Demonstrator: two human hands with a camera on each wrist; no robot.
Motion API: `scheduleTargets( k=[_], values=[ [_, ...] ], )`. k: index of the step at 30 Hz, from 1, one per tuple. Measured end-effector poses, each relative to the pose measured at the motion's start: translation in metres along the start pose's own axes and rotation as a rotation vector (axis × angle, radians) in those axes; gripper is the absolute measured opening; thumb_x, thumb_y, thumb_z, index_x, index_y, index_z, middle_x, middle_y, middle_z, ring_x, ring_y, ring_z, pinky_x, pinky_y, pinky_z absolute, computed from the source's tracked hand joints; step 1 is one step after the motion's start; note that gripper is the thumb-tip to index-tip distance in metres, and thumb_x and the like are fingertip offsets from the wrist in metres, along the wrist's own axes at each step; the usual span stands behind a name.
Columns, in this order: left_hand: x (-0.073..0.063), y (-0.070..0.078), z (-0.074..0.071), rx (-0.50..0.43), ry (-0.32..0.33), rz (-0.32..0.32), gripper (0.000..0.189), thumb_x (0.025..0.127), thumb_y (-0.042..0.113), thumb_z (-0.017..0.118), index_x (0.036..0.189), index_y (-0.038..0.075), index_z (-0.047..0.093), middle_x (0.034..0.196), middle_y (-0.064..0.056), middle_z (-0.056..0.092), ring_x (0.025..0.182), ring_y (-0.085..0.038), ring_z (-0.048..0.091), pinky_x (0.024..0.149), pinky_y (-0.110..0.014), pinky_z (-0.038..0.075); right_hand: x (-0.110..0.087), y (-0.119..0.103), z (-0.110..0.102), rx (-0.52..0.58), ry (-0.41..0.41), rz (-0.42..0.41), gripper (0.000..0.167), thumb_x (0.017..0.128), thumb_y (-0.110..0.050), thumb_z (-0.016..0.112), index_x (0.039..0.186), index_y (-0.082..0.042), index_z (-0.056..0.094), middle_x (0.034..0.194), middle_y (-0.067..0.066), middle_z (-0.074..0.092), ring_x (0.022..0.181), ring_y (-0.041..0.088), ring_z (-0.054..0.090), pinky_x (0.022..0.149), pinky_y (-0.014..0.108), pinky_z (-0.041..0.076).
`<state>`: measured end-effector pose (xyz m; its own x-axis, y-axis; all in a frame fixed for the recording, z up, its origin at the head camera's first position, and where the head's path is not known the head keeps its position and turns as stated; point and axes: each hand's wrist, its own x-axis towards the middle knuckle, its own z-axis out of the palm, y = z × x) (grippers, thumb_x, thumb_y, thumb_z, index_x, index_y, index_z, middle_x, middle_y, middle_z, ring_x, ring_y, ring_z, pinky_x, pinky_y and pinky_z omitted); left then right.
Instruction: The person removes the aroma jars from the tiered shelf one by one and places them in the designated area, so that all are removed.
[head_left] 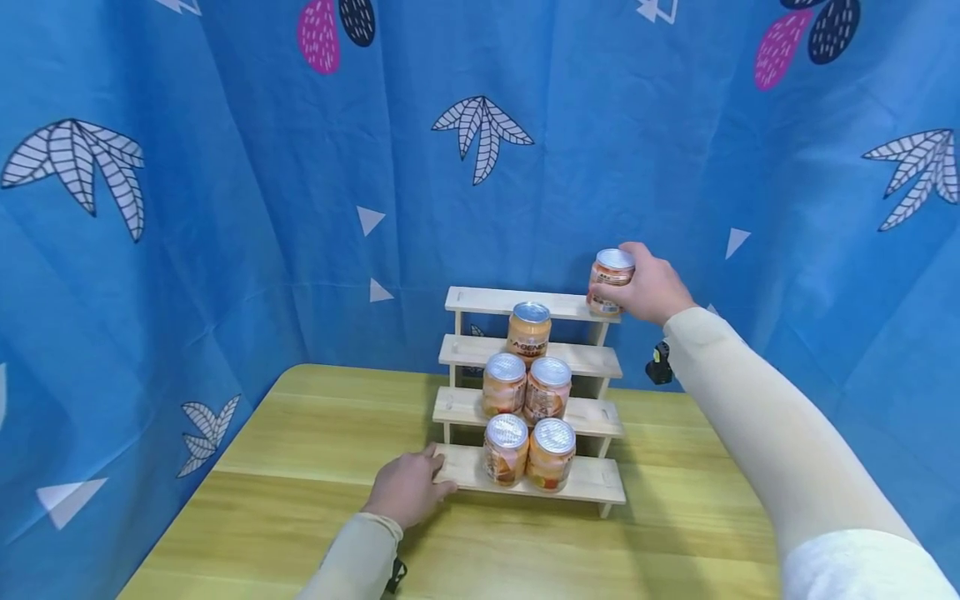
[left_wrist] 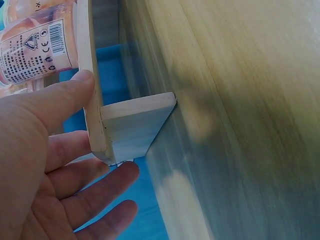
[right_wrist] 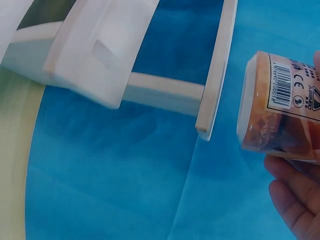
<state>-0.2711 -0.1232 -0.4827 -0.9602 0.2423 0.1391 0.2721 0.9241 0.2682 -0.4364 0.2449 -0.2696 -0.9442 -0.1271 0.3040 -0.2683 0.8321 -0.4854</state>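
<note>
A stepped wooden display rack [head_left: 465, 297] with several shelves stands on the table. My right hand [head_left: 651, 287] grips a can [head_left: 609, 279] with a silver lid and orange contents at the top shelf's right end. In the right wrist view, a gap separates that can [right_wrist: 280, 100] from the board's end [right_wrist: 212, 100]. Near the rack's lower left, my left hand [head_left: 405, 487] pinches the left end of the lowest shelf [left_wrist: 90, 60] between thumb and forefinger; its other fingers are loosely spread.
One similar can [head_left: 529, 333] stands on the second shelf from the top. Two cans [head_left: 504, 392] stand side by side on the shelf below, and two more [head_left: 551, 462] on the lowest. A blue patterned curtain [head_left: 330, 208] hangs behind the wooden table [head_left: 300, 450].
</note>
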Motion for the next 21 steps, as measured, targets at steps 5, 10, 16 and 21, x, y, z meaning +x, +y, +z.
scheduleTargets(
  k=[5, 10, 16, 21],
  values=[
    [0.000, 0.000, 0.000, -0.007, -0.003, -0.001, 0.058, 0.087, 0.048, 0.074, 0.125, 0.004, 0.070, 0.140, -0.021, 0.058, 0.110, -0.042, 0.067, 0.086, -0.049, 0.059, -0.003, 0.010, -0.002, -0.005, 0.014, 0.013, 0.101, 0.085, -0.065, 0.069, 0.157, -0.011, 0.025, 0.132, 0.022, 0.055, 0.108, 0.038, 0.060, 0.078, 0.051, 0.056],
    [0.001, 0.000, 0.001, -0.009, 0.005, 0.000, 0.058, 0.086, 0.048, 0.075, 0.124, 0.004, 0.071, 0.139, -0.022, 0.059, 0.106, -0.042, 0.068, 0.084, -0.049, 0.060, -0.007, 0.020, -0.003, -0.005, 0.032, 0.033, 0.101, 0.085, -0.065, 0.069, 0.156, -0.010, 0.024, 0.131, 0.023, 0.055, 0.108, 0.039, 0.059, 0.079, 0.053, 0.056],
    [0.002, -0.001, 0.001, -0.006, 0.020, -0.004, 0.058, 0.086, 0.049, 0.075, 0.124, 0.005, 0.071, 0.140, -0.021, 0.058, 0.094, -0.038, 0.072, 0.078, -0.045, 0.061, -0.013, 0.030, -0.005, -0.009, 0.051, 0.046, 0.101, 0.085, -0.067, 0.067, 0.155, -0.008, 0.025, 0.130, 0.024, 0.055, 0.107, 0.040, 0.058, 0.079, 0.054, 0.055],
    [0.003, 0.000, -0.001, -0.012, 0.015, 0.003, 0.058, 0.086, 0.047, 0.076, 0.124, 0.005, 0.070, 0.140, -0.022, 0.058, 0.099, -0.041, 0.071, 0.083, -0.049, 0.060, -0.018, 0.038, -0.009, -0.031, 0.058, 0.059, 0.100, 0.086, -0.067, 0.067, 0.155, -0.008, 0.025, 0.130, 0.025, 0.055, 0.105, 0.040, 0.058, 0.074, 0.051, 0.055]
  ],
)
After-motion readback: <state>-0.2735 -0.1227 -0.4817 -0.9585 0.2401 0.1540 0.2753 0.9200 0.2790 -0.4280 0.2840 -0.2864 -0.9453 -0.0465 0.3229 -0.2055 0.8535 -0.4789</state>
